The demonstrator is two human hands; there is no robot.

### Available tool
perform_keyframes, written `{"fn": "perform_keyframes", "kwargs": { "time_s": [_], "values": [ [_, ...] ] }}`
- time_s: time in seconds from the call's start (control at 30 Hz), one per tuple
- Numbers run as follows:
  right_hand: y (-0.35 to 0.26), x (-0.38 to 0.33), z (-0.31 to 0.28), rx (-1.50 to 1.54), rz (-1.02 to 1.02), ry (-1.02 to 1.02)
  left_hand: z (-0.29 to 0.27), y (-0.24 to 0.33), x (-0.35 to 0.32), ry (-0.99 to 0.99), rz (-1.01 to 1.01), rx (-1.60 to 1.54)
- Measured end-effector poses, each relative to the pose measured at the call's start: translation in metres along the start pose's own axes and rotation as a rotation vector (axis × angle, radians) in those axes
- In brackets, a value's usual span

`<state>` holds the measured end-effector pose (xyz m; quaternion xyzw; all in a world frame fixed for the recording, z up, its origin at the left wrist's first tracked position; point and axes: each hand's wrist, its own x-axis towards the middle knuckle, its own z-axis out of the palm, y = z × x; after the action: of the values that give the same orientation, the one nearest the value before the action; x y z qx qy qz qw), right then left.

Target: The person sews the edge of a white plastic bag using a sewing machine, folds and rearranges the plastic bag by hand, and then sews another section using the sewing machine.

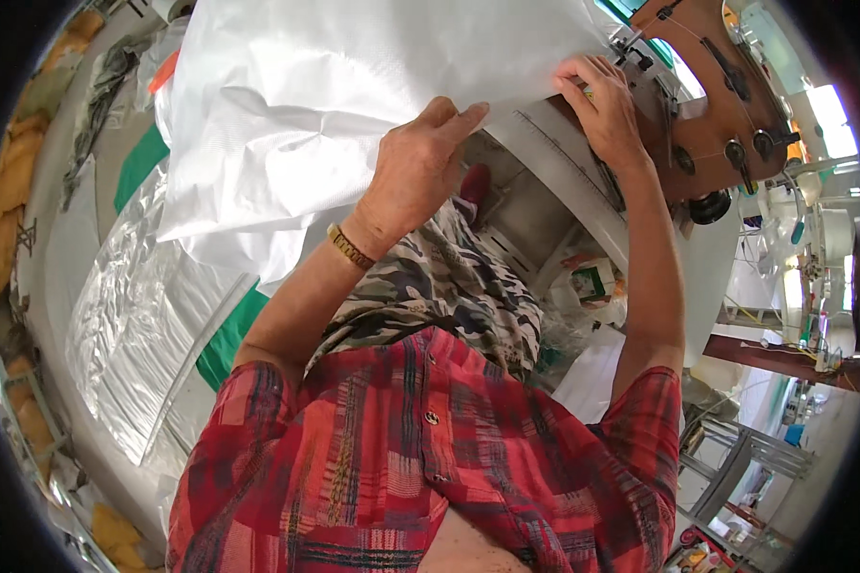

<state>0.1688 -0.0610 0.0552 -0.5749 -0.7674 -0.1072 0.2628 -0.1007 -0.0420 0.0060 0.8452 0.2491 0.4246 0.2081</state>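
Observation:
A large white woven plastic sheet point(287, 67) spreads across the upper part of the view, creased toward its lower left. My left hand point(416, 167), with a gold watch at the wrist, pinches the sheet's near edge between thumb and fingers. At the sheet's right end, beside the needle area of a brown sewing machine point(702, 105), my right hand point(597, 110) has its fingers curled on the edge. The sheet's far part runs out of view, and the spot under the needle is partly hidden.
The pale machine table point(564, 181) carries a ruler-like scale along its edge. Clear silvery plastic sheeting point(129, 315) and green material point(229, 334) lie at the left. A grey metal stool frame point(736, 468) stands at the lower right. Below the table is a red shoe point(475, 181).

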Motion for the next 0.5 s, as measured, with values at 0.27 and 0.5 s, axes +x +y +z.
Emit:
{"fn": "perform_keyframes", "kwargs": {
  "time_s": [0.27,0.5],
  "values": [
    [0.005,-0.006,-0.009,0.008,-0.118,-0.001,0.011,-0.004,0.002,0.072,-0.009,0.05],
    [0.028,-0.005,-0.009,-0.095,-0.134,0.06,0.014,-0.003,0.013,0.162,-0.027,0.021]
  ]
}}
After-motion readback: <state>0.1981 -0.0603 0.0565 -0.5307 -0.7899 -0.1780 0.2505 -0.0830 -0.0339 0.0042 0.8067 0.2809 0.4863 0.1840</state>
